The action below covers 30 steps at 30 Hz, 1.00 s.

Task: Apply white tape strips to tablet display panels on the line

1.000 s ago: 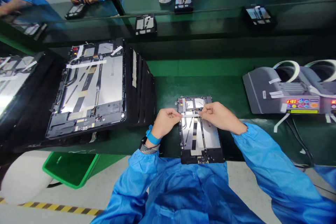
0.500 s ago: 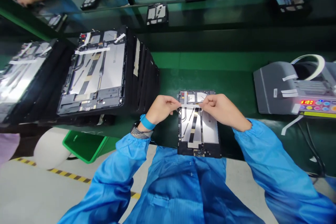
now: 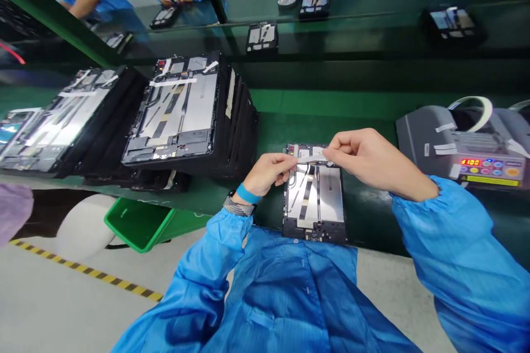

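Observation:
An opened tablet [image 3: 331, 193] lies on the green bench right in front of me, its silver plate, dark ribbon cables and black lower edge showing. Over its upper part a strip of white tape [image 3: 311, 159] stretches between my two hands. My left hand [image 3: 268, 172] pinches the strip's left end at the tablet's left edge. At the other end, thumb and finger of my right hand [image 3: 368, 160] are closed on the tape, slightly higher. Whether the middle of the strip touches the tablet, I cannot tell.
Left of me stand a tall stack of opened tablets [image 3: 199, 110] and a second stack [image 3: 70, 127]. A grey tape dispenser [image 3: 472, 143] with a red display sits at the right. Below the bench is a green bin [image 3: 136, 223]. Co-workers handle tablets [image 3: 314, 4] across the line.
My right hand has risen and shifted right with its end of the tape, so the strip now slants upward. My left hand still pinches the other end. The camera view has turned slightly left.

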Tool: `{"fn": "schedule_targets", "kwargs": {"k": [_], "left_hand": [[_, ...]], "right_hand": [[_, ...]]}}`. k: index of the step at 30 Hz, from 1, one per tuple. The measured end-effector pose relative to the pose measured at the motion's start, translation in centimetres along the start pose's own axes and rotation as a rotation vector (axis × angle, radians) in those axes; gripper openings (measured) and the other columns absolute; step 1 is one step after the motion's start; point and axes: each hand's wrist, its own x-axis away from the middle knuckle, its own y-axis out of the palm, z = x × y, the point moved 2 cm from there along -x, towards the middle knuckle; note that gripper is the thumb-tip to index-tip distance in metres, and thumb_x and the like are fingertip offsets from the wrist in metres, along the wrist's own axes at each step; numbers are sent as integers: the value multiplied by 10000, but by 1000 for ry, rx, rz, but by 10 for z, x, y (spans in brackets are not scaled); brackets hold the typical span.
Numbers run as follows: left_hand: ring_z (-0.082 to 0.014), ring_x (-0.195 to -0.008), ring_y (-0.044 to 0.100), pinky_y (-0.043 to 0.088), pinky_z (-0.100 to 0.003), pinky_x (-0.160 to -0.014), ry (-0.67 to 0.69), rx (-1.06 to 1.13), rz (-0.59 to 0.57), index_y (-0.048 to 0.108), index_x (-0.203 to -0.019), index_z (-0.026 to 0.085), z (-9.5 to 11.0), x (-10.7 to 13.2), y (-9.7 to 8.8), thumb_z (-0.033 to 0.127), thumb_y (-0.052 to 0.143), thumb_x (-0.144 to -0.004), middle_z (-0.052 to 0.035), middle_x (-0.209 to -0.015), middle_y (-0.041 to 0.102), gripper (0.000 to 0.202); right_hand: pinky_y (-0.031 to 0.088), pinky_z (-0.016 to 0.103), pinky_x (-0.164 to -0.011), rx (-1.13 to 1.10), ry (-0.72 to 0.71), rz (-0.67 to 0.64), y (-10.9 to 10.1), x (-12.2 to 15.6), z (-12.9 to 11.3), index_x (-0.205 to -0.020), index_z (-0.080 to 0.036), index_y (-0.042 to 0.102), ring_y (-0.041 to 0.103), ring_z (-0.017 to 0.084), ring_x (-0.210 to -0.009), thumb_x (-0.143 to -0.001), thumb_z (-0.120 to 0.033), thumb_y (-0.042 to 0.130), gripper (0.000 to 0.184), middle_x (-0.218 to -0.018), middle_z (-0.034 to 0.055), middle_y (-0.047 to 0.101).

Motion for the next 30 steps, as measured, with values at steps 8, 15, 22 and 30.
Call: {"fn": "schedule_targets", "kwargs": {"k": [8,15,22,30], "left_hand": [[-55,-447,417,256,-206,-426,11,28,-15,724,-785,131,-4,-1,-3,448,905,-685,26,-538,547,378],[-93,-547,502,385,-222,-555,128,-379,107,713,-742,139,-3,-5,-12,215,729,-762,22,-590,613,81],[-137,-616,545,376,-254,-595,111,-885,209,717,-709,160,0,-13,-13,115,684,-745,18,-608,616,66],[-178,-710,599,386,-298,-660,130,-1211,288,677,-719,197,8,-5,4,137,686,-804,-21,-770,689,104]], "right_hand": [[242,262,-500,7,26,-16,8,4,2,-688,-188,610,362,96,-523,-896,-558,676,430,-541,-32,483],[266,270,-508,28,146,26,34,-6,45,-638,-204,572,393,107,-499,-875,-500,669,392,-523,-25,518],[330,286,-590,200,243,156,61,-14,75,-636,-233,568,554,166,-562,-914,-444,653,360,-552,9,624],[334,297,-629,317,214,165,62,-15,73,-652,-239,566,572,182,-607,-934,-419,670,350,-610,12,664]]}}
